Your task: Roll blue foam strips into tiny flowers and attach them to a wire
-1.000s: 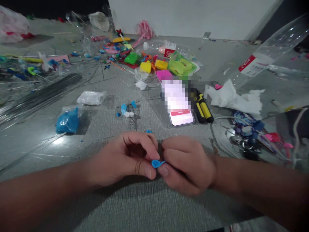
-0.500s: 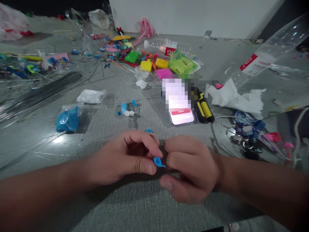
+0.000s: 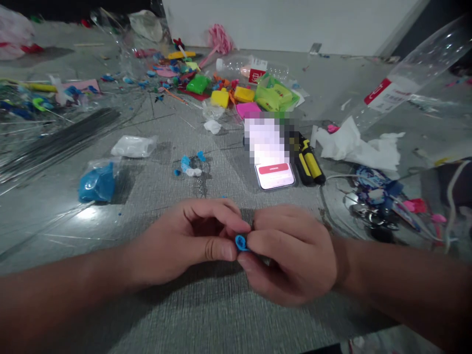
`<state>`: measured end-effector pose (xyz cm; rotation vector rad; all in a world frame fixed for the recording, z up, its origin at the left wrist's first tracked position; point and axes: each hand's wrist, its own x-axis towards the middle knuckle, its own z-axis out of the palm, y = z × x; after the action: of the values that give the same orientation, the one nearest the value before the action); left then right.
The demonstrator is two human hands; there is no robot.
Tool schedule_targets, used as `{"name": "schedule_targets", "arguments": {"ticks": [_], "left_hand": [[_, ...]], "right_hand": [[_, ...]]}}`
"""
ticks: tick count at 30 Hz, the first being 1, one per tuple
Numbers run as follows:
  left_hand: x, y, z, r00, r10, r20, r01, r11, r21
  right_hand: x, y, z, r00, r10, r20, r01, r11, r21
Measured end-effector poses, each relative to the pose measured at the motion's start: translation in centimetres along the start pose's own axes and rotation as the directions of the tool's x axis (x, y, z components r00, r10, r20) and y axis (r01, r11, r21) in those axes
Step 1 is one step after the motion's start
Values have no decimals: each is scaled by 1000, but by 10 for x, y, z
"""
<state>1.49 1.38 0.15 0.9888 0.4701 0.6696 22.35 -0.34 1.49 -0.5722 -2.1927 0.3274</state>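
Note:
A small rolled piece of blue modelling clay [image 3: 241,242] sits between the fingertips of both hands, low in the middle of the view. My left hand [image 3: 206,233] pinches its left side between thumb and forefinger. On the other side, the thumb and bent forefinger of my right hand [image 3: 291,255] close on its edge. Beyond the hands lie several blue and white clay bits [image 3: 190,166] in a curved group. Farther left rests a bag of blue clay [image 3: 97,183], beside a clear packet of white clay [image 3: 134,146].
A lit phone [image 3: 275,177] lies ahead of my right hand, with yellow-and-black pliers [image 3: 311,164] beside it. Crumpled tissue [image 3: 363,147] and a plastic bottle [image 3: 394,91] are at the right. Coloured clay packs [image 3: 220,98] and a bundle of dark wires [image 3: 62,137] lie farther back.
My right thumb and forefinger have moved in and closed on the clay's thin tail, which stuck out free before. My left hand keeps its pinch. The view has shifted slightly.

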Motion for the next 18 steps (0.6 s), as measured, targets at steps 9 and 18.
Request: {"name": "schedule_targets", "arguments": {"ticks": [9,18], "left_hand": [[2,3,1,1000,-3,-12,4,999,50],[0,4,-1,998,-24,57,21,999,42]], "right_hand": [[-2,2,-1,1000,20,13,-20,1000,-22],[-3,6,-2,999,-14,35,15,1000,-13]]}}
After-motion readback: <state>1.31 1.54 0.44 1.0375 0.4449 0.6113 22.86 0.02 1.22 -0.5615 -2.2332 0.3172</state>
